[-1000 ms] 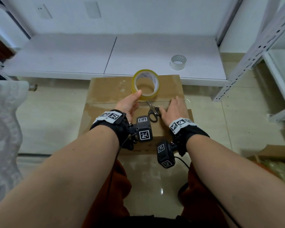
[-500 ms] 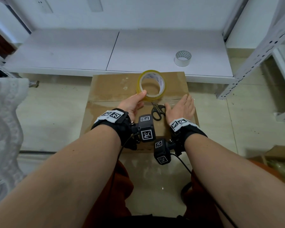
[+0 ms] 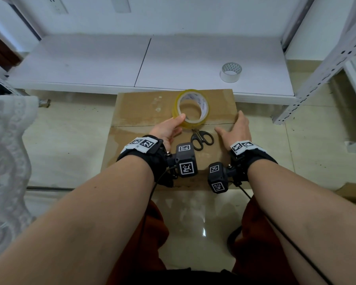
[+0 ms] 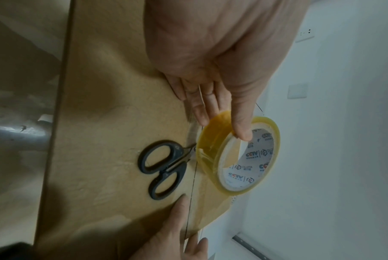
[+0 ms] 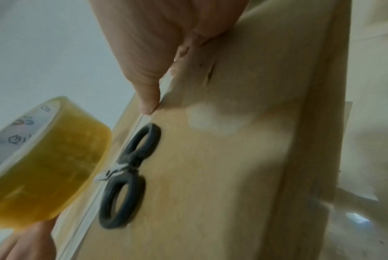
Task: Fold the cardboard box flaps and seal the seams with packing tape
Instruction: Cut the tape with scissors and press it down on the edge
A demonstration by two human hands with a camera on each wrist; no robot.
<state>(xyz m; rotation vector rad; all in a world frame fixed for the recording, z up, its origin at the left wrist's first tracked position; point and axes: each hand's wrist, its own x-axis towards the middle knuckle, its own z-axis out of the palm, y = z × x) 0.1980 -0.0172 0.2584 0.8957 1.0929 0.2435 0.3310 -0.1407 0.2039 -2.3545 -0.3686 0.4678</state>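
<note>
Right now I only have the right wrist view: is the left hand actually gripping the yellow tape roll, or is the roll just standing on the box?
Observer: Gripping. The left hand pinches the tape roll, with the thumb over its rim and the fingers against its outer face.
Operator: I see only my right thumb. Where are the fingers?
Observer: The right hand lies flat on the cardboard box, with its fingers straight along the box's right edge.
Operator: Any spare tape around?
Observer: Yes, a second, white roll sits on the white shelf behind the box.
</note>
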